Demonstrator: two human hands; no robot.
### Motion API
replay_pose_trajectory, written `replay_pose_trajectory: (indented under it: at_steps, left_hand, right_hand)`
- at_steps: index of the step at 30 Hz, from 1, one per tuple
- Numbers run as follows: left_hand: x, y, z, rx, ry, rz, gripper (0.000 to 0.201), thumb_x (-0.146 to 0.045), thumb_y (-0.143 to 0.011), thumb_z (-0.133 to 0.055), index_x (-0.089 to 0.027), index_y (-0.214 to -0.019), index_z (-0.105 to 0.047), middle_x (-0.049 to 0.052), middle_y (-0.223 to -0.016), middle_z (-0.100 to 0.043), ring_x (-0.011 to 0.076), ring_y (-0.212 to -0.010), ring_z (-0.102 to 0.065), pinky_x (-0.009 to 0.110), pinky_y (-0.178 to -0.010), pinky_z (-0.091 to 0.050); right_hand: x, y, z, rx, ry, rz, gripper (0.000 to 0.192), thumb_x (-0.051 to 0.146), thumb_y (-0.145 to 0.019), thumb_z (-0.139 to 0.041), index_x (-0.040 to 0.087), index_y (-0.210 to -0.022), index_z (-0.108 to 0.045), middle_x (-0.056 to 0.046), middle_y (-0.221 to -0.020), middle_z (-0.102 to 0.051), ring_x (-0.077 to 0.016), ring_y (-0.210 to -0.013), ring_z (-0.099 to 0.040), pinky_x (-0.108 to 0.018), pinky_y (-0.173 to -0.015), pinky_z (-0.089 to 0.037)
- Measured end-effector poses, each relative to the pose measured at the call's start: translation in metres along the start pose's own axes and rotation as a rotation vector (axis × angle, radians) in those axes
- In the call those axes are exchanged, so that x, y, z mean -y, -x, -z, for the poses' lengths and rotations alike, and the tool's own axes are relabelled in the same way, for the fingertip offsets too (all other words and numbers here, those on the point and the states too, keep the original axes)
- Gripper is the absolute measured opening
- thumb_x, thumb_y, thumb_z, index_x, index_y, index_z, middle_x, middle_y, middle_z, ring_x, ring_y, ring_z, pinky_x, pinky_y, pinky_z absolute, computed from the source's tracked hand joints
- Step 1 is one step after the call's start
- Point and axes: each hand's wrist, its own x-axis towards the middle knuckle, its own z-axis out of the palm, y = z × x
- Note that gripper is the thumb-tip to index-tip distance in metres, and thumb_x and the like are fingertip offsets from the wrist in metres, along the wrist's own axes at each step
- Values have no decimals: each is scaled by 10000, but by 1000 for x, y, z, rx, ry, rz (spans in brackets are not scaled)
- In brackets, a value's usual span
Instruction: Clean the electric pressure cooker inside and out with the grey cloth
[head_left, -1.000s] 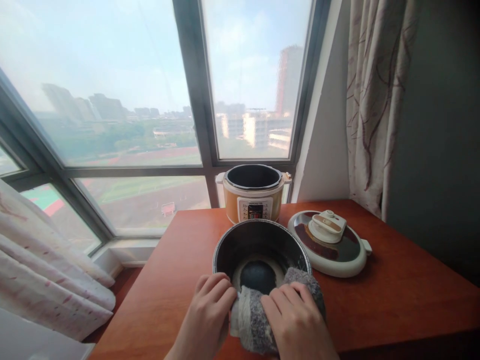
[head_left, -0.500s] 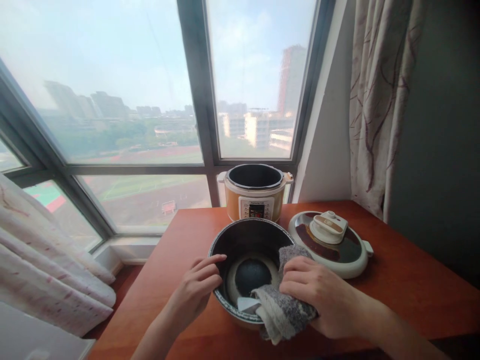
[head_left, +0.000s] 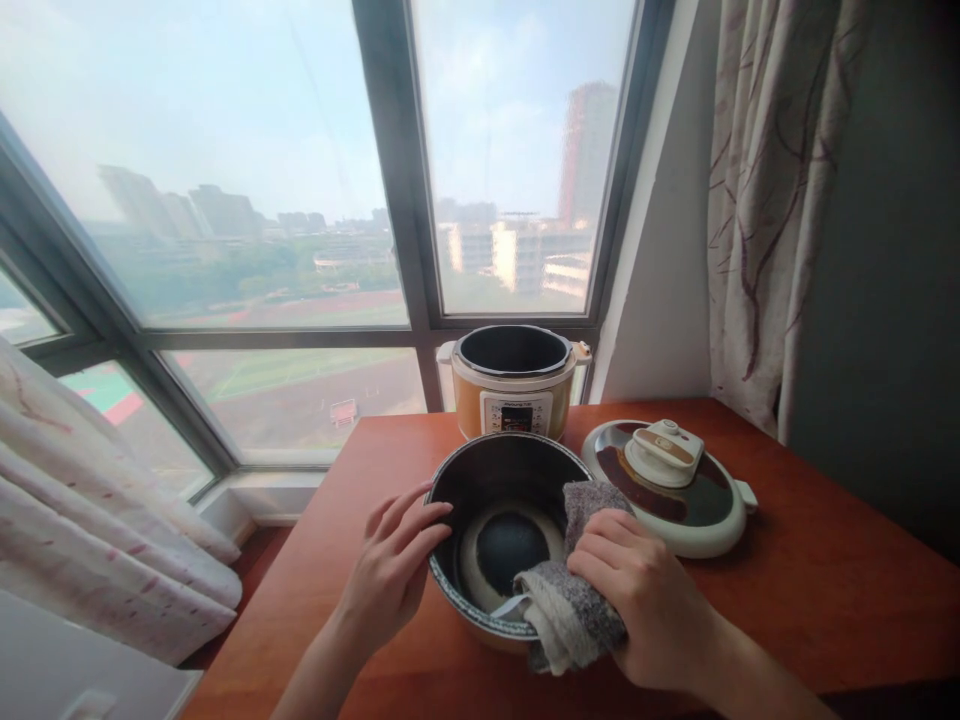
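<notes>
A dark inner pot (head_left: 512, 540) with a pale ring on its floor sits near the front of the table, its mouth tilted toward me. My left hand (head_left: 390, 560) grips its left rim, fingertips over the edge and the thumb hidden. With my right hand (head_left: 637, 590) I hold a grey towel (head_left: 574, 610), bunched and draped over the pot's right front rim. A white tag (head_left: 510, 606) on the towel hangs inside the pot. Right behind stands the pressure cooker body (head_left: 472, 400), lidless, with a control panel on its front.
A round cooker lid (head_left: 679, 485) with a white rim and handle lies on the wooden table (head_left: 337, 500) at the right. Windows (head_left: 262, 180) rise behind the table. Patterned curtains (head_left: 765, 220) hang on both sides.
My left hand's fingers have spread and shifted along the pot's left rim. My right hand and the towel have moved slightly, and less of the white tag shows. The view has shifted a little.
</notes>
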Motion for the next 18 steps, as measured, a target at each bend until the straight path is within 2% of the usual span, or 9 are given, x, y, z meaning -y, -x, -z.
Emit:
replay_pose_trajectory:
  at_steps: [5,7,10,13,18]
  left_hand:
    - [-42,-4,9,-46,61,-11,286,-38,-868,-458,-190,-1062,-603,72,-1063,-724,218,-1169,-604,412,-1068,-376]
    - [-57,-10,10,-50,86,16,247,-34,-871,-449,-191,-987,-600,55,-950,-710,198,-1056,-634,395,-1055,-388]
    - [-73,-15,5,-68,164,31,195,-95,-896,-417,-193,-942,-579,50,-840,-662,197,-919,-634,399,-1031,-426]
    - [-77,-13,-2,-102,240,59,210,-187,-928,-358,-184,-989,-559,65,-821,-631,210,-836,-620,435,-1013,-465]
    - [-60,-10,0,-28,354,60,177,-170,-951,-361,-212,-891,-522,36,-768,-608,175,-753,-600,426,-1005,-490]
  right_hand:
    - [34,3,-9,-90,109,-130,188,156,-534,-624,212,-705,-570,-43,-776,-624,-242,-795,-491,-374,-771,-331]
    - [45,1,-15,-144,181,-124,165,173,-548,-648,217,-680,-560,-35,-724,-614,-233,-730,-482,-374,-738,-311]
    - [57,-3,-27,-218,304,-93,115,230,-654,-676,222,-688,-567,-29,-672,-599,-227,-653,-469,-380,-700,-286]
    - [64,-6,-39,-249,378,-76,84,210,-755,-649,216,-725,-571,-27,-666,-595,-222,-631,-470,-380,-700,-285]
    - [66,-4,-49,-341,342,80,116,83,-814,-553,190,-834,-593,-21,-708,-623,-202,-647,-494,-366,-729,-316]
